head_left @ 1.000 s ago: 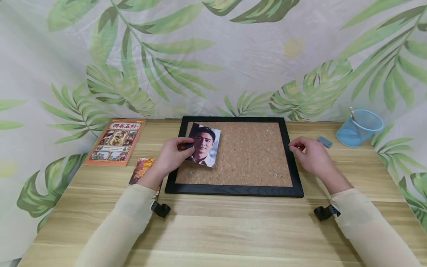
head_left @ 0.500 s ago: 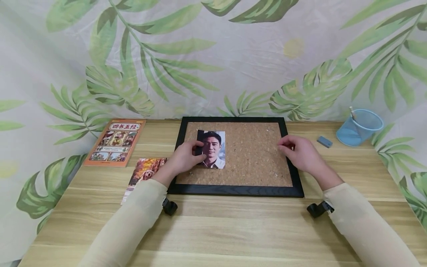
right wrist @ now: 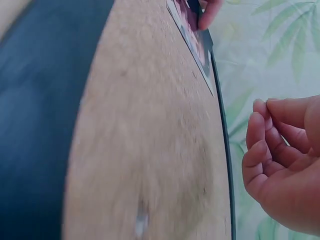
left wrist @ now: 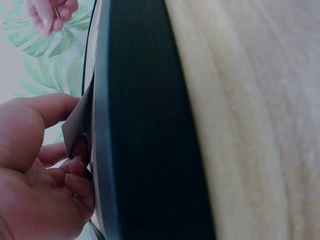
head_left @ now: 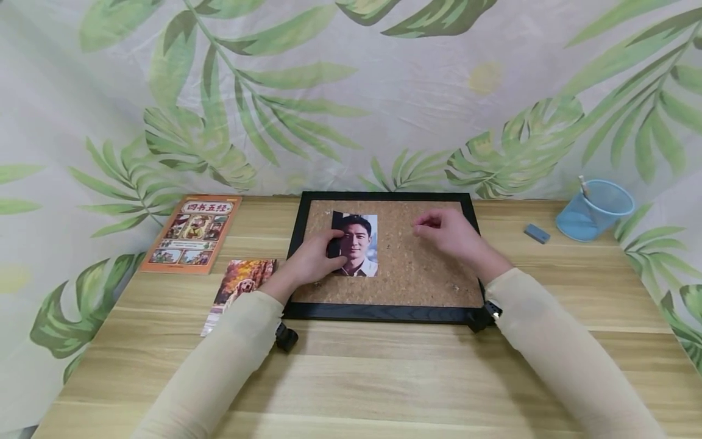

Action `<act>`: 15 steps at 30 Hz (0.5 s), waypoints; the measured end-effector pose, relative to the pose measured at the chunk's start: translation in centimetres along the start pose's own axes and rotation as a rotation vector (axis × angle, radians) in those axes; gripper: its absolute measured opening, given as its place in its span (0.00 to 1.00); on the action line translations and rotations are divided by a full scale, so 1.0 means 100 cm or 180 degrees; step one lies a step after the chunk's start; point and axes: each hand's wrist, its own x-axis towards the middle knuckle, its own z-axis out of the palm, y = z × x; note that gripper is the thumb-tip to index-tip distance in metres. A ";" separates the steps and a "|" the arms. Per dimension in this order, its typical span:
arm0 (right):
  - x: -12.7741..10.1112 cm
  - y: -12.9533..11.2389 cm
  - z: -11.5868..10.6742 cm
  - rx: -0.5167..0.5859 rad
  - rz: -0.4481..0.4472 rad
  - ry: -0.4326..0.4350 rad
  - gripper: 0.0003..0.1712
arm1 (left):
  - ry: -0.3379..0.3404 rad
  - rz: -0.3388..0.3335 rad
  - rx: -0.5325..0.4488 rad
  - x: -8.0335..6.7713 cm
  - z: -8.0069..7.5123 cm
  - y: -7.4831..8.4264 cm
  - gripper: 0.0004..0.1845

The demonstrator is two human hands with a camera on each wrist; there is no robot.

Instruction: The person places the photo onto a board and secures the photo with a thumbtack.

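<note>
A portrait photo [head_left: 359, 244] lies over the left part of a cork board [head_left: 417, 280] with a black frame. My left hand [head_left: 318, 259] grips its left edge between thumb and fingers; in the left wrist view the photo's edge [left wrist: 77, 122] tilts up off the cork. My right hand [head_left: 446, 235] hovers above the board's right half, thumb and index finger pinched together. In the left wrist view a thin metallic sliver, seemingly a pin [left wrist: 57, 13], shows at those fingertips. The right wrist view hides it. Small clear pins sit in the cork, one [right wrist: 142, 220] blurred in that view.
A dog photo [head_left: 241, 283] lies left of the board, partly beneath the left forearm. Behind it is an orange book [head_left: 192, 235]. At the right stand a blue mesh pen cup [head_left: 595, 210] and a small blue block [head_left: 537, 233]. A leaf-print cloth hangs behind the table.
The left hand has brought the portrait photo rightward and straightened it over the cork. From beyond the frame's right edge, my right hand has come left over the board, still pinching.
</note>
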 end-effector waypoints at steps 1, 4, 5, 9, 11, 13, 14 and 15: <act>0.005 -0.002 0.004 0.0009 0.0019 -0.0003 0.11 | 0.0001 -0.0002 0.0011 0.000 0.000 0.001 0.32; 0.018 -0.009 0.015 0.0094 0.0090 -0.0029 0.11 | -0.0017 -0.0021 0.0037 0.001 0.000 0.002 0.33; 0.023 -0.011 0.018 0.0147 0.0122 -0.0040 0.11 | -0.0026 -0.0027 0.0042 0.001 0.000 0.003 0.33; 0.040 -0.019 0.032 0.0380 0.0270 -0.0150 0.11 | -0.0071 -0.0045 0.0039 0.001 0.000 0.004 0.34; 0.048 -0.023 0.039 0.0493 0.0279 -0.0199 0.11 | -0.0081 -0.0067 0.0029 0.001 0.000 0.004 0.34; 0.056 -0.025 0.046 0.0601 0.0228 -0.0219 0.10 | -0.0086 -0.0083 0.0030 0.001 0.000 0.004 0.34; 0.060 -0.026 0.049 0.0637 0.0186 -0.0224 0.10 | -0.0090 -0.0092 0.0032 0.001 -0.001 0.004 0.34; 0.063 -0.028 0.052 0.0657 0.0155 -0.0233 0.10 | -0.0094 -0.0096 0.0039 0.001 -0.001 0.004 0.34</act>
